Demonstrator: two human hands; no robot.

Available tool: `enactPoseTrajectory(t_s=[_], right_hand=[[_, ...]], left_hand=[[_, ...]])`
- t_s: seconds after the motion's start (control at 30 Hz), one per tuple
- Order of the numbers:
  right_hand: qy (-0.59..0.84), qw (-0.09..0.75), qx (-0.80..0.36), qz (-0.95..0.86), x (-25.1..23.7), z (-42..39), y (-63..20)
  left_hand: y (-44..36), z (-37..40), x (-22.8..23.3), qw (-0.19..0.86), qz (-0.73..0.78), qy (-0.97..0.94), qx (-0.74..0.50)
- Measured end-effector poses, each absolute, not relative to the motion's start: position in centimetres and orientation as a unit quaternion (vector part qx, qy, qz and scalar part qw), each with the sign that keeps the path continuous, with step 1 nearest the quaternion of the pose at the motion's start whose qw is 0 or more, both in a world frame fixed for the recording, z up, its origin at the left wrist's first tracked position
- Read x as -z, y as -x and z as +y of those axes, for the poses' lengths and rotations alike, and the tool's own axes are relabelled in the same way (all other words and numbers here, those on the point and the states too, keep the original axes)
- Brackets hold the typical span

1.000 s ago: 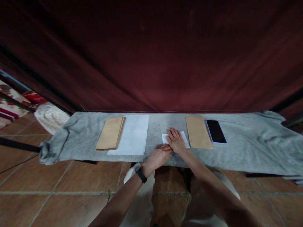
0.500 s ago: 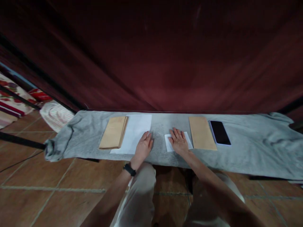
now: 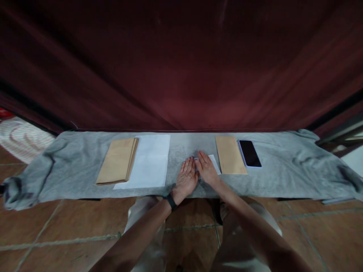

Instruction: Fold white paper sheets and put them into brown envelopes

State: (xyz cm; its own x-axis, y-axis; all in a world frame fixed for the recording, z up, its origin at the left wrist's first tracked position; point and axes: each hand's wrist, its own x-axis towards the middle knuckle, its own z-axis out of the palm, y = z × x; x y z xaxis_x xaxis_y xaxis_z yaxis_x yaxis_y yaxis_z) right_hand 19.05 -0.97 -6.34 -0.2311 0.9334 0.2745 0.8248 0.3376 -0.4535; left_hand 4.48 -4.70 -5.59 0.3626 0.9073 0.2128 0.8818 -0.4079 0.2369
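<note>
My left hand (image 3: 187, 176) lies flat with its fingers stretched out, at the left edge of a small folded white paper (image 3: 214, 164). Over that paper rests my right hand (image 3: 207, 169), palm down and fingers extended, hiding most of it. The fingertips of both hands nearly meet. To the left, a stack of brown envelopes (image 3: 115, 160) sits partly beside larger white sheets (image 3: 151, 160). A single brown envelope (image 3: 231, 155) lies to the right of my right hand.
A smartphone (image 3: 250, 153) with a pale purple edge lies right of the single envelope. Grey cloth (image 3: 286, 166) covers the narrow bench. A dark red curtain (image 3: 181, 75) hangs behind it. My knees are under the front edge, above a tiled floor (image 3: 85, 226).
My left hand has moved right, off the white sheets, to the small paper beside my right hand. The camera view has turned slightly to the right.
</note>
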Motion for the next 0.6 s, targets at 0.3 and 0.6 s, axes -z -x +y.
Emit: enactPoseTrajectory(t_s=[0.3,0.6], right_hand=[[0.571,0.180,-0.026,-0.801,6.0,-3.4,-20.6],[0.614,0.183,-0.016,-0.768,6.3,-4.4,-21.7]], left_hand=[[-3.0,-4.8,5.2,0.036,0.542,-0.828,-0.140],[-1.6,-4.8,4.2,0.053,0.539,-0.829,-0.140]])
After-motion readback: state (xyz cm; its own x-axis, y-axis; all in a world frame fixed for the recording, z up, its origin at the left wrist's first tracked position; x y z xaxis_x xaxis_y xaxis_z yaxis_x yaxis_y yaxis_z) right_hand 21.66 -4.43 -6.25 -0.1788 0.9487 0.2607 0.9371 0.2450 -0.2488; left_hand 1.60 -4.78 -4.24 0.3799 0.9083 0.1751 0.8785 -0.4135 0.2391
